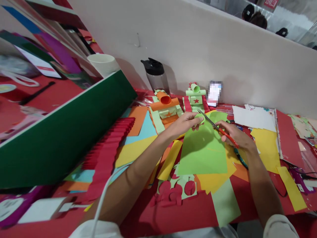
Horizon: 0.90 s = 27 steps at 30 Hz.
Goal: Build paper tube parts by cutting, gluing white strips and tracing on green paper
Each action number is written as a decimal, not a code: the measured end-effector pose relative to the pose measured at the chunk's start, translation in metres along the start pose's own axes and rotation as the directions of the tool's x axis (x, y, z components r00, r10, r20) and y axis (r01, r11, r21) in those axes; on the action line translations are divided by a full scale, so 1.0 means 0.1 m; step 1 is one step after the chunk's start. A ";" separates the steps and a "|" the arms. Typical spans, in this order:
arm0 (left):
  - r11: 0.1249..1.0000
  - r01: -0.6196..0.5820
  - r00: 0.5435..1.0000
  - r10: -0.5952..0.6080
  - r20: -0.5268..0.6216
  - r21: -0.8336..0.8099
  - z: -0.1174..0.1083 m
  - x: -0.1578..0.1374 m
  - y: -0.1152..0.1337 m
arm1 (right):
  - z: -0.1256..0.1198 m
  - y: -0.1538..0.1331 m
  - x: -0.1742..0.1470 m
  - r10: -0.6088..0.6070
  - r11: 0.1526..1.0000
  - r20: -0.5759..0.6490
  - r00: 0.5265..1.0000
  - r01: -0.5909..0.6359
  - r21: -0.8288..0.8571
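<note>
My left hand (pixel 187 123) is closed in a pinch on a small light-green paper piece (pixel 200 116). In my right hand (pixel 236 135) is a pair of scissors (pixel 229 137) with orange-red handles, its blades pointing up and left beside the paper piece. Under both hands lies a large green paper sheet (pixel 201 155), on top of yellow paper (pixel 213 181). Just beyond my left hand stands an orange and green paper model (pixel 168 109). A green and red paper model (pixel 195 97) stands farther back.
Along the wall are a bottle (pixel 157 76) and a phone (pixel 214 93). A green board (pixel 74 129) rises at left, near pleated red paper (pixel 106 152). Red paper circles (pixel 170 193) lie in front. A white cable (pixel 105 191) crosses my left forearm.
</note>
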<state>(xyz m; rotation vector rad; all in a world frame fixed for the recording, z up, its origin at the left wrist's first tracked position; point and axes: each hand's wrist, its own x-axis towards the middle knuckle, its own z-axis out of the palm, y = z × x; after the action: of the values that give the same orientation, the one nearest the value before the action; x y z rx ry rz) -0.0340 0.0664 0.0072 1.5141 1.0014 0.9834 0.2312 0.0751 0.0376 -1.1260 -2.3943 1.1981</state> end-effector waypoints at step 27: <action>0.781 0.074 0.935 0.163 -0.315 0.621 -0.27 -0.04 -0.01 | -0.18 0.17 -0.11 0.103 0.992 -0.235 0.966 -0.082 0.098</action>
<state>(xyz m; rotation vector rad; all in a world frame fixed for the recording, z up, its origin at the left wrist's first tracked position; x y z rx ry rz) -0.0605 0.0707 0.0097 1.9456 1.6854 1.0329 0.2562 0.0835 0.0375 -1.2870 -2.1105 1.1120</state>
